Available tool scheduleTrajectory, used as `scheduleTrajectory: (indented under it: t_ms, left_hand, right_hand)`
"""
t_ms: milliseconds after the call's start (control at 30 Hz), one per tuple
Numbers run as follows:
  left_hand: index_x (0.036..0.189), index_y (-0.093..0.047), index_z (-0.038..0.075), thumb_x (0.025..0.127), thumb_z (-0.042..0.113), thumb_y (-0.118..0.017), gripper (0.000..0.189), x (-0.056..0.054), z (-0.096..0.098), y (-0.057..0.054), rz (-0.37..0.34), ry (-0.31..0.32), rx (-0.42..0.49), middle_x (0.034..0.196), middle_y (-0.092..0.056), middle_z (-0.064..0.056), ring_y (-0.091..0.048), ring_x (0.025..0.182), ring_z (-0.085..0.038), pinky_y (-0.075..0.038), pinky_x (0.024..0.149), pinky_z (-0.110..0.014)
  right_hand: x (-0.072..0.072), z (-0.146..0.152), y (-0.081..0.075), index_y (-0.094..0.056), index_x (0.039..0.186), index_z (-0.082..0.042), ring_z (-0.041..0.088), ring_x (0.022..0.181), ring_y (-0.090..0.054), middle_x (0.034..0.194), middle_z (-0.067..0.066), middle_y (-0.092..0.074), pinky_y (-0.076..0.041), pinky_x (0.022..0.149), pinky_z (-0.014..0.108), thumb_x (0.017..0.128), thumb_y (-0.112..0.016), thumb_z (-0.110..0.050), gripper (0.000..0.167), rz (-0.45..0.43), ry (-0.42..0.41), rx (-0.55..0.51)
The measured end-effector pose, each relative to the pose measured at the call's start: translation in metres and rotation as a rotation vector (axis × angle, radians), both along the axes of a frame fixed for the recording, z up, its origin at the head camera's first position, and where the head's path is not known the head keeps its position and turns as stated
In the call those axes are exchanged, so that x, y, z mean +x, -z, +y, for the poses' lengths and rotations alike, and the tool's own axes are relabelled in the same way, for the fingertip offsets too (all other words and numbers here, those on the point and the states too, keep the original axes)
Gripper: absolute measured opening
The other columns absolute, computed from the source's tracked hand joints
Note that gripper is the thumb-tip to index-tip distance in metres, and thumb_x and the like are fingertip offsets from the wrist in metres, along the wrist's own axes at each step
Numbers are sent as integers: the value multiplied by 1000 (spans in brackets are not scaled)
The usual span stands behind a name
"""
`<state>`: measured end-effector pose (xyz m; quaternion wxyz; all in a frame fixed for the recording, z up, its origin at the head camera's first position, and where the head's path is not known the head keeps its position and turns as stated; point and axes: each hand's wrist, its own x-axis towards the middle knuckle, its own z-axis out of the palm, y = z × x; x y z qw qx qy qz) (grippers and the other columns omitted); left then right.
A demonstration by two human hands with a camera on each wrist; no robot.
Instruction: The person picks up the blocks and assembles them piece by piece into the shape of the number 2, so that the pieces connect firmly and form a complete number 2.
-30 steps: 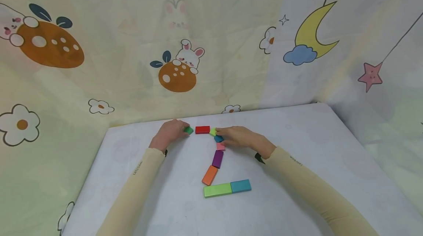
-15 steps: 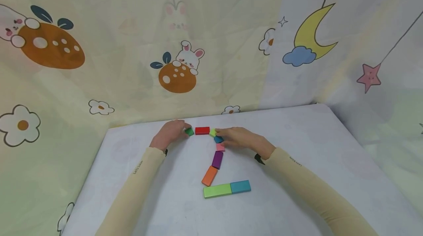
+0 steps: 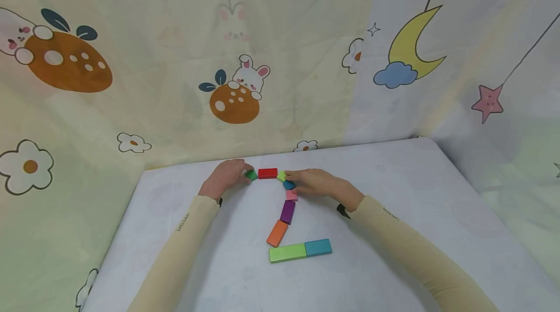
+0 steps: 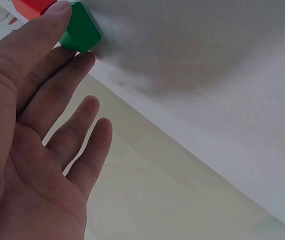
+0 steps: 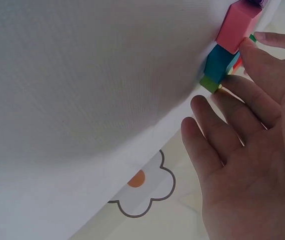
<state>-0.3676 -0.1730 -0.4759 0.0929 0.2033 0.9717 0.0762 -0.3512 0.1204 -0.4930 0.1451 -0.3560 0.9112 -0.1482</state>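
Note:
In the head view my left hand (image 3: 225, 177) pinches a small green block (image 3: 251, 175) between thumb and fingers, just left of a red block (image 3: 268, 173). The left wrist view has the green block (image 4: 82, 29) under the thumb tip, close to the red block (image 4: 30, 7). My right hand (image 3: 321, 183) rests its fairly straight fingers at a lime block (image 3: 281, 176) and its thumb against a pink block (image 3: 291, 196). Between these two sits a dark blue block (image 5: 219, 63), partly hidden by the hand in the head view.
Below the pink block, a purple block (image 3: 288, 212) and an orange block (image 3: 277, 233) carry the curve downward. A long light-green block (image 3: 288, 253) and a teal block (image 3: 318, 247) lie end to end. A patterned cloth (image 3: 302, 59) hangs behind the white table (image 3: 385, 171).
My left hand has shifted the green block very slightly toward the right and nearer the red block. The right hand and the other blocks keep their places.

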Motion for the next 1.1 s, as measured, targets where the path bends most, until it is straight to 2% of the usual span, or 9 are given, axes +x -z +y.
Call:
scheduleTrajectory:
  t_ms: [300,533,600,700,833,1100]
  left_hand:
    - [126,-71,18,87,25,-80,41,-1,-1,2,-1,-11,-1,110,-69,-2,-56,100,-19,-54,94,-36]
    - [128,-70,18,87,26,-80,43,-1,-1,3,-9,-30,2,109,-68,-2,-55,99,-19,-54,93,-35]
    - [129,-70,18,87,26,-79,44,-1,-1,3,-15,-37,6,113,-68,-3,-57,102,-21,-54,96,-37]
    - [132,-68,19,88,26,-79,46,-1,-1,4,-26,-44,6,127,-67,-5,-57,120,-25,-51,105,-42]
    - [135,-66,20,88,26,-78,49,-2,0,4,-51,-44,5,141,-62,-7,-46,141,-30,-43,114,-48]
    - [131,-69,18,87,26,-79,46,-2,2,2,-43,-27,19,137,-64,-7,-43,143,-30,-43,114,-48]
  right_hand:
    - [-2,0,-2,-49,149,-13,23,142,-49,155,4,-48,-45,113,43,98,-66,-32,57,27,-28,10]
    - [-3,0,-2,-49,149,-14,22,142,-49,155,3,-48,-45,113,42,97,-67,-32,58,18,-18,19]
    - [-3,-1,-2,-49,150,-15,22,142,-49,156,2,-48,-45,113,42,97,-67,-32,58,14,-13,20]
    - [-3,0,-1,-49,150,-16,22,142,-49,156,1,-48,-45,113,42,97,-67,-33,59,11,-4,20]
    - [-4,0,0,-49,150,-16,21,142,-48,156,1,-47,-45,113,42,97,-67,-34,58,12,0,22]
    - [-3,-1,-3,-50,149,-16,21,143,-48,156,2,-47,-45,113,40,97,-67,-33,58,9,-1,14]
